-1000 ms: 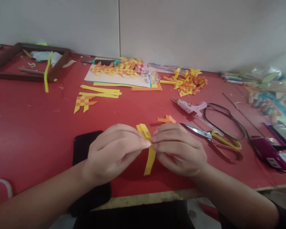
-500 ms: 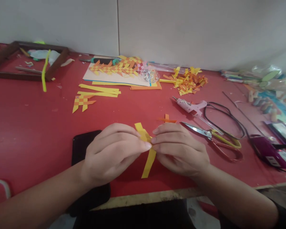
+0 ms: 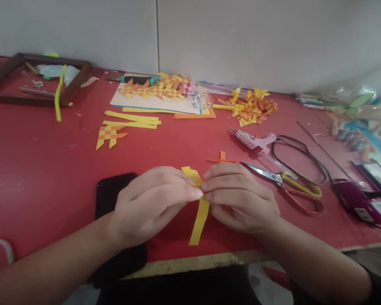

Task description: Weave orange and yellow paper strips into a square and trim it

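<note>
hands [image 3: 203, 199] on yellow strip [image 3: 199, 220], scissors [image 3: 285, 184] beside

Head camera, single view: looking forward and down from the person's head, sitting close over the near edge of the red table [image 3: 38, 178], facing the white wall [image 3: 241, 38] beyond.

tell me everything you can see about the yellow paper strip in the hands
The yellow paper strip is thin, flat paper. Its upper part is pinched between the fingertips of the left hand and right hand, with a short folded end poking up behind them. The long lower end hangs down over the red table near its front edge.
</note>
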`<state>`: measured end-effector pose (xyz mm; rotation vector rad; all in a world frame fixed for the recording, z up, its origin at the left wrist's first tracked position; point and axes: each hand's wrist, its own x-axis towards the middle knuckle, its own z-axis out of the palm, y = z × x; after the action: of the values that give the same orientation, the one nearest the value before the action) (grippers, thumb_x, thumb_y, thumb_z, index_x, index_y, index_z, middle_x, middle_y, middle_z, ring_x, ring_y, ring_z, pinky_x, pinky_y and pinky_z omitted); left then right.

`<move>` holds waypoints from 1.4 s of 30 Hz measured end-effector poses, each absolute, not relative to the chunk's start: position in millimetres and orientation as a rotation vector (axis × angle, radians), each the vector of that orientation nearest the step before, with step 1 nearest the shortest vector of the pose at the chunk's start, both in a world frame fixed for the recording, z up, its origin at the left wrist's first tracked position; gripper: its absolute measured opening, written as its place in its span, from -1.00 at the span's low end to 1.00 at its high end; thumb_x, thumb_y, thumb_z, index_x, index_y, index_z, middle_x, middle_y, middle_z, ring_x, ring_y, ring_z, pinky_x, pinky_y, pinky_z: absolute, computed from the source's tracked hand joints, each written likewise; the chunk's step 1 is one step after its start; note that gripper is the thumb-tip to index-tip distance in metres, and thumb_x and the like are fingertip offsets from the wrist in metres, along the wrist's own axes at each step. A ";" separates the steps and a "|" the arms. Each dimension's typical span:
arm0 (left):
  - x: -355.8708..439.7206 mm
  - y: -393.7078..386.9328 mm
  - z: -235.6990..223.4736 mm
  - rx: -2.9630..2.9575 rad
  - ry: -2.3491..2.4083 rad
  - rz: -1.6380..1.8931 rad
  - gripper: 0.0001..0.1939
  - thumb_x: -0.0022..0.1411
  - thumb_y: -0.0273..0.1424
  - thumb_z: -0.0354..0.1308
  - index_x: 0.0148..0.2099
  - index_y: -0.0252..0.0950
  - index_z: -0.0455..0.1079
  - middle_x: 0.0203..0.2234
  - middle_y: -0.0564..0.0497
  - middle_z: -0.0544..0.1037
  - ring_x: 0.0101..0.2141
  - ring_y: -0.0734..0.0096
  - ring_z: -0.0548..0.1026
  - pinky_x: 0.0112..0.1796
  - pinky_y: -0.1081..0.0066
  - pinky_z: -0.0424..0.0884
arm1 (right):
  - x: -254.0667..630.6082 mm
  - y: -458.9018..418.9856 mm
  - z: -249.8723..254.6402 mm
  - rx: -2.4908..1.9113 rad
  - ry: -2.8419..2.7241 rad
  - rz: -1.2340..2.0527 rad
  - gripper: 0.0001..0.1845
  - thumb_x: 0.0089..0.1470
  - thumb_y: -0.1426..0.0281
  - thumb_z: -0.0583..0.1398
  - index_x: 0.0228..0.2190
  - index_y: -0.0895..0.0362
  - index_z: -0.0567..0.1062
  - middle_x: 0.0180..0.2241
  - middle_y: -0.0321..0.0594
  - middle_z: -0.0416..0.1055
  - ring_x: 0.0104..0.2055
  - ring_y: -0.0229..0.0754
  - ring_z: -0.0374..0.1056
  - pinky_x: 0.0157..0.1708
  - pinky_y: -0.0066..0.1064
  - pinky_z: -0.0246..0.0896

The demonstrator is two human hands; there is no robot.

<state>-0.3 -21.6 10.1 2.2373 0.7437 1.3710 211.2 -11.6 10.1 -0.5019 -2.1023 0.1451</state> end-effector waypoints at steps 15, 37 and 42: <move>-2.9 -18.8 10.9 2.342 0.822 1.396 -0.78 0.22 -0.55 0.22 -0.22 -0.08 0.53 -0.33 0.03 0.62 -0.37 0.34 0.56 -0.31 0.30 0.52 | 213.3 -12.5 7.9 -0.488 -2.122 0.136 -0.78 0.04 0.60 0.29 -0.25 0.11 0.52 -0.31 -0.19 0.61 -0.24 -0.15 0.54 -0.20 -0.23 0.56; 12.0 -16.5 2.5 0.741 0.727 1.011 -0.60 0.13 -0.11 0.29 -0.06 -0.22 0.46 -0.32 -0.03 0.67 -0.25 0.24 0.64 -0.14 0.27 0.59 | 215.5 -7.2 -2.2 -0.768 -1.995 -0.243 -0.75 -0.03 0.59 0.34 -0.33 0.00 0.57 -0.35 -0.23 0.43 -0.29 -0.12 0.36 -0.31 -0.20 0.40; 14.3 -19.4 -5.8 0.824 0.952 1.011 -0.66 0.10 -0.37 0.40 -0.09 -0.19 0.41 -0.42 0.13 0.59 -0.37 0.51 0.57 -0.27 0.49 0.53 | 214.8 -7.8 -0.1 -0.695 -2.107 -0.273 -0.80 0.01 0.56 0.32 -0.32 0.03 0.57 -0.31 -0.22 0.42 -0.29 -0.16 0.37 -0.27 -0.20 0.43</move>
<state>14.3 -19.4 -5.8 0.8242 0.9523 1.0108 214.8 -7.8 -0.1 -0.6951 -2.1070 -0.2725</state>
